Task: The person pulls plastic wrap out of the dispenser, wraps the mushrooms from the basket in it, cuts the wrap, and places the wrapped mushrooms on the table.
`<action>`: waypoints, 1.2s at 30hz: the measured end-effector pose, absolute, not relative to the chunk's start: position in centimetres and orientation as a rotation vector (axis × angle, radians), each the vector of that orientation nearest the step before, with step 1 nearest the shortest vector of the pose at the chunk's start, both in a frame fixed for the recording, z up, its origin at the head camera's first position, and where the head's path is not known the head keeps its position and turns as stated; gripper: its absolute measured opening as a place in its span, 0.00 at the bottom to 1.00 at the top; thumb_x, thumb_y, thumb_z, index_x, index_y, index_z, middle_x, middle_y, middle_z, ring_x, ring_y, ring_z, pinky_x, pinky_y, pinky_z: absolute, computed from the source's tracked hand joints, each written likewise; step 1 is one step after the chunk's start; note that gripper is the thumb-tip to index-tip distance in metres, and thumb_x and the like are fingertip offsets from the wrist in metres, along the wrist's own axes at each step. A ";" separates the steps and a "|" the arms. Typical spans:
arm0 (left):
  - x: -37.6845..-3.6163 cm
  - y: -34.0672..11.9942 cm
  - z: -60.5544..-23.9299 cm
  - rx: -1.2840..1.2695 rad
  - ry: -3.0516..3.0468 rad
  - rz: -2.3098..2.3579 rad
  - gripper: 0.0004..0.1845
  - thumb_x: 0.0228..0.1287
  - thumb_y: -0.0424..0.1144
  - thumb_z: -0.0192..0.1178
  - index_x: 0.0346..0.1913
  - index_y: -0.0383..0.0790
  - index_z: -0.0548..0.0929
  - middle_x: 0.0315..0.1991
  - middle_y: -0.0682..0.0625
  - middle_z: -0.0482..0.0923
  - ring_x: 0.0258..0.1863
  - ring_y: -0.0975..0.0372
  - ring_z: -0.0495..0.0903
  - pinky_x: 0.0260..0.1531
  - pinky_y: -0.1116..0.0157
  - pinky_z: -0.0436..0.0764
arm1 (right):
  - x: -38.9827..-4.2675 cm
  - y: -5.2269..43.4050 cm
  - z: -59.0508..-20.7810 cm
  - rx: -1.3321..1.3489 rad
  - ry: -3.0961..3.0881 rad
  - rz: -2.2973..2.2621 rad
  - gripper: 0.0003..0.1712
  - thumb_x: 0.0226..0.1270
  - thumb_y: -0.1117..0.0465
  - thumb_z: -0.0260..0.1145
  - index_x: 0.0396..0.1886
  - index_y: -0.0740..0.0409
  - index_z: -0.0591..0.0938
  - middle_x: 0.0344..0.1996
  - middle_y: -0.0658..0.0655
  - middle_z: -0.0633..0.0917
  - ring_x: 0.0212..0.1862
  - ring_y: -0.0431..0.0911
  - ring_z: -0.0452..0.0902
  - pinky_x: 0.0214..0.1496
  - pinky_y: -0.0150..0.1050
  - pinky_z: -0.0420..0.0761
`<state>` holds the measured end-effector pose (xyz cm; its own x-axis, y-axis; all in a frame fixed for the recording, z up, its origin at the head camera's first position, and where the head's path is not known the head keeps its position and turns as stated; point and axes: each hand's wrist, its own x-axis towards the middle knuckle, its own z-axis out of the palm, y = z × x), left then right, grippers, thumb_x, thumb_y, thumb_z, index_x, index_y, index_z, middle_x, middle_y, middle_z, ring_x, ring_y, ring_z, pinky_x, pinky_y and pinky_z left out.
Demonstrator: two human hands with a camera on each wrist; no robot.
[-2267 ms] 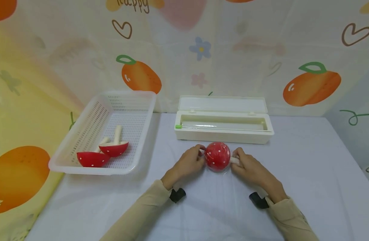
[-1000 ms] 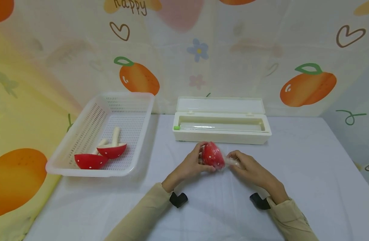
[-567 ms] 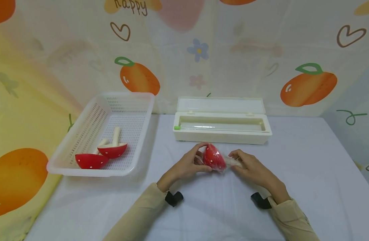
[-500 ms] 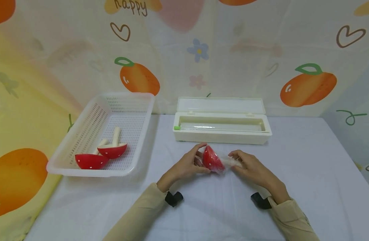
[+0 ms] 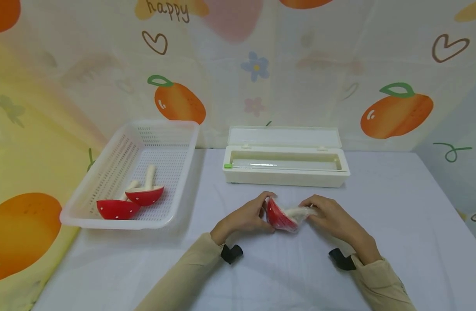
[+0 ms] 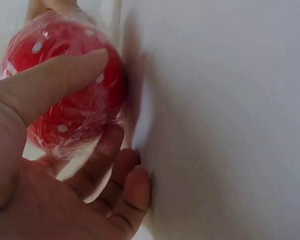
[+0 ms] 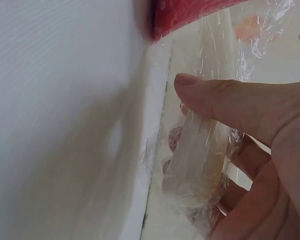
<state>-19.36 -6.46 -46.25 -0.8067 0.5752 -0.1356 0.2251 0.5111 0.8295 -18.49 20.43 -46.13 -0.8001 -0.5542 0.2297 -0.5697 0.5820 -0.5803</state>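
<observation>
A toy mushroom [image 5: 278,217] with a red, white-dotted cap and pale stem is wrapped in crinkled clear plastic film. My left hand [image 5: 247,217] holds the cap from the left; in the left wrist view the thumb lies across the red cap [image 6: 65,122] and the fingers reach behind it. From the right, my right hand [image 5: 335,218] pinches the film-covered stem [image 7: 210,145] between thumb and fingers, with loose film bunched at its end. The cap is tipped so its pale underside faces right, low over the white cloth.
An open white box [image 5: 286,178] with a green slider and a roll of clear film inside stands behind my hands. At left, a white perforated basket [image 5: 172,216] holds two more red-capped toy mushrooms [image 5: 117,209]. A printed curtain [image 5: 300,52] hangs at the back.
The mushroom's cap has turned from facing up to lying sideways, its underside now showing. My left hand has moved from the cap's edge to span it; both hands have shifted slightly right.
</observation>
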 end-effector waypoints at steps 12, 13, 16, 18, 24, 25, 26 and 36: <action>-19.1 -5.3 -46.1 0.832 2.425 1.077 0.37 0.47 0.35 0.79 0.60 0.41 0.70 0.41 0.51 0.74 0.40 0.63 0.69 0.40 0.71 0.71 | -18.0 21.4 -46.1 0.998 -2.733 0.973 0.17 0.53 0.77 0.71 0.41 0.57 0.83 0.39 0.51 0.87 0.42 0.41 0.80 0.44 0.38 0.82; -19.1 -5.3 -46.0 0.836 2.441 1.053 0.37 0.46 0.36 0.79 0.59 0.42 0.70 0.42 0.51 0.75 0.42 0.62 0.69 0.41 0.70 0.72 | -17.9 21.5 -46.0 1.003 -2.729 0.975 0.18 0.52 0.77 0.71 0.41 0.57 0.83 0.39 0.51 0.87 0.43 0.41 0.81 0.44 0.38 0.82; -18.9 -5.2 -45.6 0.813 2.471 0.993 0.38 0.49 0.38 0.78 0.61 0.43 0.69 0.51 0.51 0.78 0.50 0.60 0.73 0.52 0.67 0.74 | -17.7 22.0 -45.7 0.995 -2.741 0.971 0.19 0.52 0.78 0.71 0.41 0.56 0.83 0.39 0.50 0.87 0.43 0.43 0.81 0.45 0.39 0.82; -18.9 -5.1 -45.5 0.799 2.469 0.999 0.38 0.52 0.37 0.76 0.64 0.42 0.67 0.56 0.49 0.78 0.56 0.58 0.75 0.59 0.64 0.75 | -17.6 22.6 -45.4 0.965 -2.770 0.958 0.20 0.51 0.79 0.71 0.42 0.55 0.84 0.40 0.50 0.87 0.44 0.45 0.81 0.46 0.40 0.83; -19.2 -5.2 -45.3 0.809 2.515 0.971 0.32 0.59 0.36 0.71 0.65 0.42 0.69 0.59 0.48 0.79 0.59 0.57 0.77 0.64 0.62 0.74 | -17.7 25.0 -44.8 0.829 -2.847 0.881 0.20 0.51 0.77 0.73 0.42 0.56 0.84 0.41 0.51 0.87 0.46 0.48 0.81 0.48 0.42 0.82; -19.3 -5.3 -45.3 0.807 2.521 0.966 0.30 0.60 0.37 0.70 0.64 0.42 0.70 0.58 0.48 0.79 0.59 0.57 0.78 0.63 0.62 0.75 | -17.8 25.5 -44.8 0.810 -2.850 0.861 0.20 0.51 0.76 0.73 0.43 0.56 0.84 0.41 0.51 0.87 0.46 0.47 0.81 0.48 0.41 0.81; -19.3 -5.4 -45.2 0.805 2.526 0.964 0.29 0.61 0.37 0.69 0.64 0.42 0.71 0.57 0.48 0.80 0.58 0.58 0.78 0.62 0.63 0.75 | -17.8 26.0 -44.8 0.792 -2.849 0.846 0.20 0.50 0.76 0.74 0.42 0.56 0.84 0.40 0.51 0.87 0.45 0.45 0.81 0.48 0.39 0.81; -20.7 -7.5 -43.9 0.773 2.632 0.987 0.19 0.69 0.37 0.62 0.60 0.37 0.77 0.56 0.45 0.81 0.55 0.53 0.79 0.57 0.57 0.78 | -18.8 31.7 -44.9 0.522 -2.933 0.775 0.18 0.52 0.74 0.72 0.45 0.61 0.85 0.44 0.64 0.86 0.46 0.54 0.79 0.46 0.34 0.80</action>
<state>-20.70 -7.53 -43.86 -0.8356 0.5488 -0.0252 0.3970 0.6349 0.6628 -18.78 31.71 -44.92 -0.9405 -0.3071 0.1455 -0.3389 0.8160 -0.4683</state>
